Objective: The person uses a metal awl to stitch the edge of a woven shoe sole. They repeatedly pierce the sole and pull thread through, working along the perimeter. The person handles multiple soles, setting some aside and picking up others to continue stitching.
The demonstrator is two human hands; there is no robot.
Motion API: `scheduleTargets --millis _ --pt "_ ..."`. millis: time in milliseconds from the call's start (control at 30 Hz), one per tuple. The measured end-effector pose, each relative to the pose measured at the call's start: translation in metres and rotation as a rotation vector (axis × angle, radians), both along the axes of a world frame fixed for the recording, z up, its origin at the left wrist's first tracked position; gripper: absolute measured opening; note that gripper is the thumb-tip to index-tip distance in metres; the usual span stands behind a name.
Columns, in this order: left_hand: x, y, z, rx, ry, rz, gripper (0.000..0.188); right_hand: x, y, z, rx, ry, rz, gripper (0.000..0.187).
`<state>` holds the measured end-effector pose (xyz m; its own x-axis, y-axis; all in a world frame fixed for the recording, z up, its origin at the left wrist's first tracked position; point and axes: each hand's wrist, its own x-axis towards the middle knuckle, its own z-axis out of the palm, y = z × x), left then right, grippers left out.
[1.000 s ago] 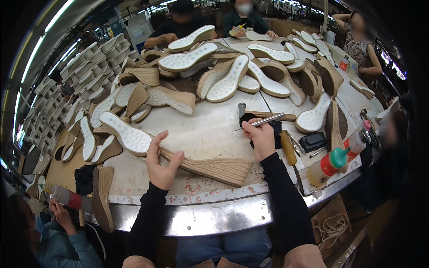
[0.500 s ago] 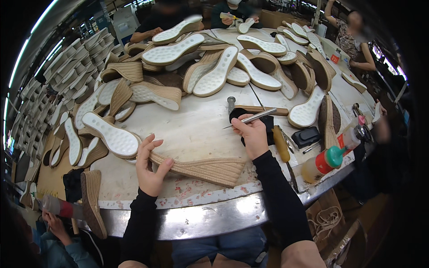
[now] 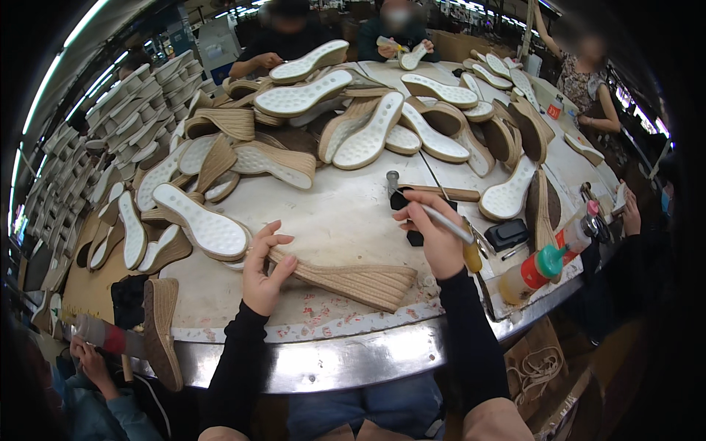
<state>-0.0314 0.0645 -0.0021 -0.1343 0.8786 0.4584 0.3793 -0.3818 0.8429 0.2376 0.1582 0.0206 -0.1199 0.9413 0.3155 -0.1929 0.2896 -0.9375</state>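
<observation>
My left hand curves loosely around the toe end of a wedge sole with braided, straw-coloured sides. Its thumb lies along the near side, and its fingers are over the far side. The heel end of this sole points right on the worktable. To the right, my right hand is raised above the table, pinching a slim silver pen-shaped tool between thumb and fingers. The tool's blunt end points to the lower right; its thin tip is hard to make out. Just behind this hand lies a hammer.
A heap of wedge soles with white dimpled tops covers the far table. Right of my forearm are a yellow-handled tool, a black case and a green-topped bottle. Another sole hangs over the front-left edge; co-workers sit around.
My right hand has turned the silver tool, so its blunt end now points to the lower right instead of up and right. My left hand stays at the sole; the whole view has shifted slightly.
</observation>
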Motion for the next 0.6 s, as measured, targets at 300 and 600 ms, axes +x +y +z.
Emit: scheduleTargets --millis 300,600 --pt "-0.008 -0.004 0.008 0.157 -0.084 0.321 0.021 0.009 -0.084 -0.020 0.549 -0.651 -0.106 0.053" --pt "-0.093 0.011 -0.019 0.215 0.267 1.062 0.063 0.034 -0.127 0.001 0.596 -0.724 -0.051 0.045"
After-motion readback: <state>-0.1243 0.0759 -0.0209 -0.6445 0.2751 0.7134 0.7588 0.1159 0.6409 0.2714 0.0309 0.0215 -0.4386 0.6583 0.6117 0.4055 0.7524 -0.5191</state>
